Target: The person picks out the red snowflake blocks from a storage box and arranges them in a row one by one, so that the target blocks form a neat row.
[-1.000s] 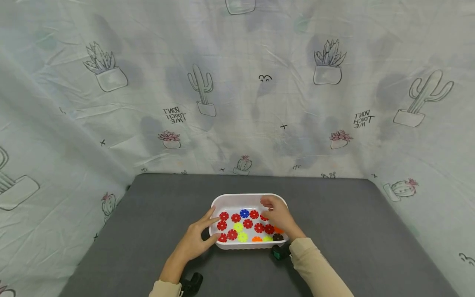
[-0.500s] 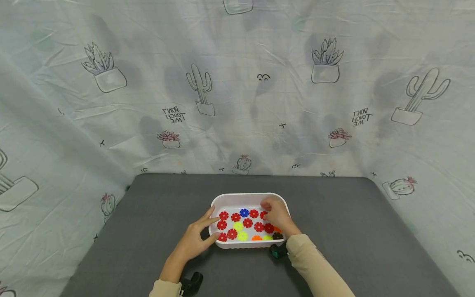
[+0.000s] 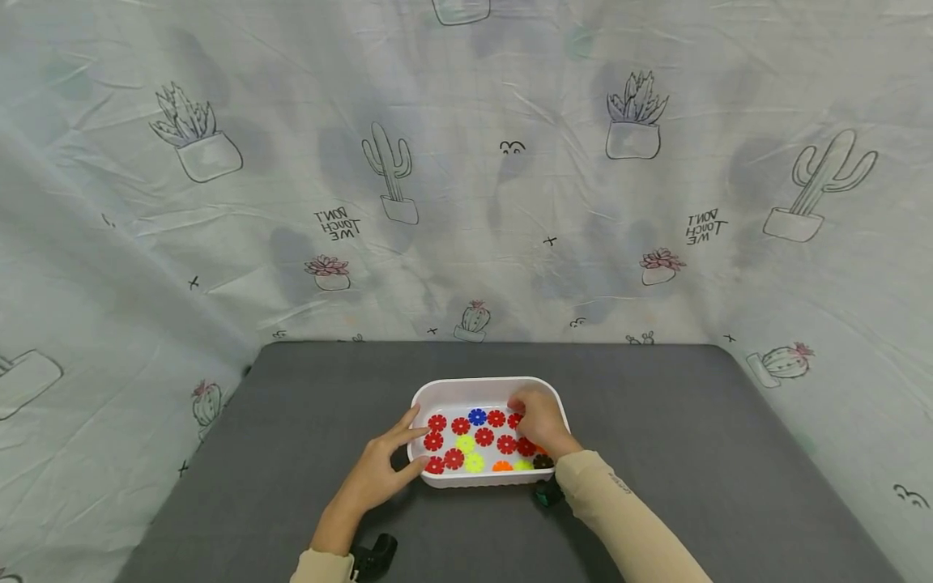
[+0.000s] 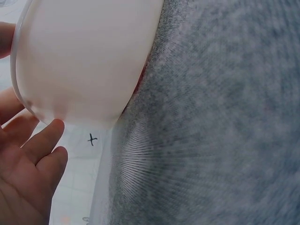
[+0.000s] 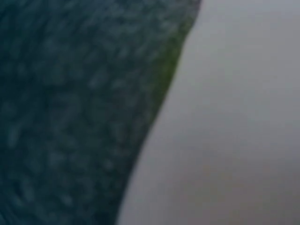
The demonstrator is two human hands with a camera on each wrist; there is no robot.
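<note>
A white plastic tray (image 3: 488, 479) stands on the grey table, with flower-shaped plastic discs inside. Red ones predominate, such as a red disc (image 3: 484, 437), beside a blue disc (image 3: 477, 417), a yellow disc (image 3: 474, 462), an orange disc (image 3: 503, 466) and a black disc (image 3: 543, 461). At the tray's left end, my left hand (image 3: 379, 465) holds the rim, thumb near the front corner, other fingers along the outer wall in the left wrist view. Inside the right part, my right hand (image 3: 543, 421) bends its fingers down beside a red disc (image 3: 514, 420); its fingertips are hidden.
The grey table (image 3: 342, 389) extends around the tray on all sides. A pale cloth (image 3: 452, 267) with printed cacti hangs behind and at both sides. Against the right wrist camera, the tray's wall (image 5: 225, 131) fills much of the blurred view.
My right hand's fingers have drawn together and curled further down inside the tray, and its forearm has shifted slightly left. My left hand keeps its place on the tray's end.
</note>
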